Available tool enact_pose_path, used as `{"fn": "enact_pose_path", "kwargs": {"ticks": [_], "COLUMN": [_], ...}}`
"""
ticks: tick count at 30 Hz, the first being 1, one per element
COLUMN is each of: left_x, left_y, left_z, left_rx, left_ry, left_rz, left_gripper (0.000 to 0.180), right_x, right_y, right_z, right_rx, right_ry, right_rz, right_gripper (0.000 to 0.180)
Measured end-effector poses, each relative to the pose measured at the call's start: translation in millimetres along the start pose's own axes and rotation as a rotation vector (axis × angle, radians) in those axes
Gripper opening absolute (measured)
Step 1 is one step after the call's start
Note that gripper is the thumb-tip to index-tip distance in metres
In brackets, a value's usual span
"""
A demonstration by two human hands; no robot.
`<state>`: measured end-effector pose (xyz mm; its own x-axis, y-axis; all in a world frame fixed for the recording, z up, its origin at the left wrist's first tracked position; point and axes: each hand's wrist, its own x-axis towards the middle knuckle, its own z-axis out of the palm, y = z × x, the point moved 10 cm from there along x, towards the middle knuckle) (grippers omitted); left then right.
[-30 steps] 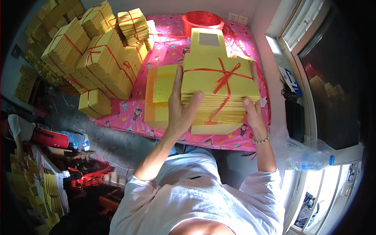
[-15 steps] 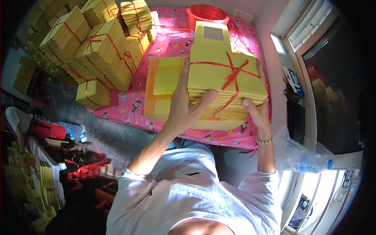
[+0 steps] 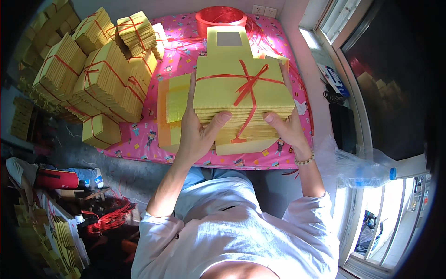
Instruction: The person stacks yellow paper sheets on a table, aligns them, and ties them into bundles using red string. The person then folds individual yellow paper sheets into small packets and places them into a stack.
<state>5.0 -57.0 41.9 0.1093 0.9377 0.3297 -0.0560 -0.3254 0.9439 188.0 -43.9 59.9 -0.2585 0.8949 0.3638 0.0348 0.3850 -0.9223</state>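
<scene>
A thick bundle of yellow folded paper (image 3: 218,95), tied crosswise with red ribbon knotted on top, is held between my two hands above the pink-covered table. My left hand (image 3: 197,132) presses its left side, thumb along the near edge and fingers up the side. On the opposite side my right hand (image 3: 290,130) grips it the same way, with a beaded bracelet at the wrist. Behind the bundle lies yellow paper with a grey rectangle (image 3: 229,39). An orange-and-yellow sheet (image 3: 175,107) lies to the left, partly covered by my left hand. The bundle's underside is hidden.
Several tied yellow bundles (image 3: 107,74) are stacked at the left. A red basin (image 3: 220,18) stands at the back beside loose red ribbon (image 3: 260,35). A window with a plastic bottle (image 3: 371,176) is at the right. Another person's legs (image 3: 86,176) show at lower left.
The whole view has shifted, with the scene sliding left in the picture. The bundle sits squarer to me and slightly further left over the sheet. Both hands keep their hold.
</scene>
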Motion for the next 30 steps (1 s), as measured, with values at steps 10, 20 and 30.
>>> {"fn": "enact_pose_path", "kwargs": {"ticks": [10, 20, 30], "left_x": [6, 19, -2], "left_y": [-32, 17, -6], "left_z": [-26, -7, 12], "left_rx": [-0.665, -0.191, 0.072], "left_ry": [0.135, -0.017, -0.123], "left_rz": [-0.323, -0.072, 0.359], "left_gripper": [0.080, 0.077, 0.099], "right_x": [-10, 8, -12], "right_y": [33, -15, 8], "right_z": [-12, -19, -22], "right_rx": [0.296, 0.094, 0.138], "right_ry": [0.146, 0.061, 0.063], "right_rz": [0.379, -0.021, -0.171], "right_gripper": [0.094, 0.088, 0.090]}}
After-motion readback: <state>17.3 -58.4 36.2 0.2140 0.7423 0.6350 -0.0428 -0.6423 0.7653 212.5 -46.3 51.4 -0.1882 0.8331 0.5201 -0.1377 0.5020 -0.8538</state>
